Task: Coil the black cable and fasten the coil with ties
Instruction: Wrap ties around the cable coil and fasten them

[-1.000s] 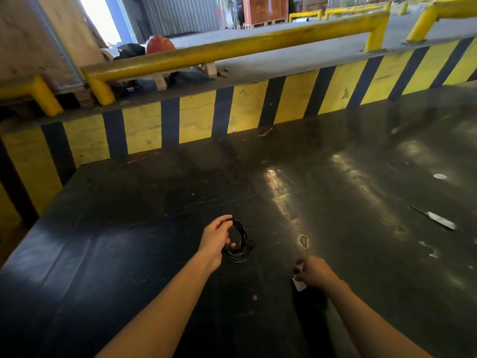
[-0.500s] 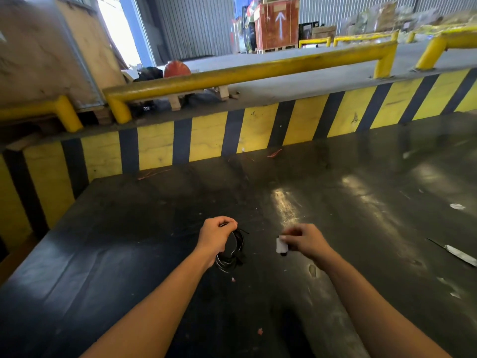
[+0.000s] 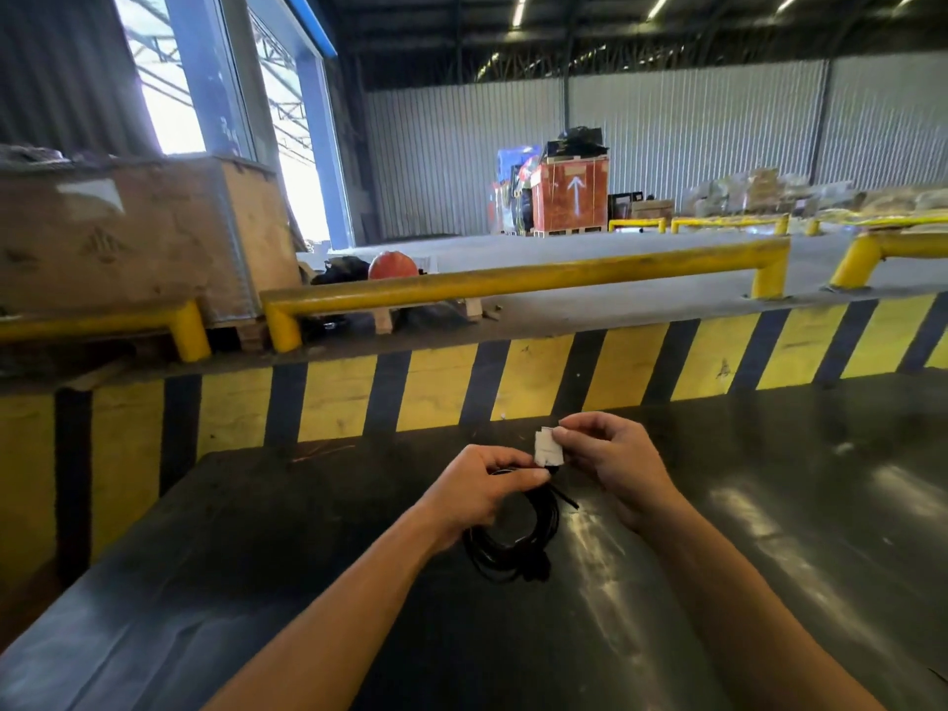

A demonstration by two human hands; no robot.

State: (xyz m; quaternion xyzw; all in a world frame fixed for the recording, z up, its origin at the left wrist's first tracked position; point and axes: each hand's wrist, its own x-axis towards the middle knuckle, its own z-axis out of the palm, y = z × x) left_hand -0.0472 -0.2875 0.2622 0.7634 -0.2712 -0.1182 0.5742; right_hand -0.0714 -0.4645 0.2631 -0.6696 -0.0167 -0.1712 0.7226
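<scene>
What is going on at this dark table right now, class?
A person holds a coiled black cable in the left hand above the dark table. The right hand pinches a small white tag next to the coil's top. No tie can be made out around the coil yet.

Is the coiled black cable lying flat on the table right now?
No, the left hand holds the black cable coil up above the table.
</scene>
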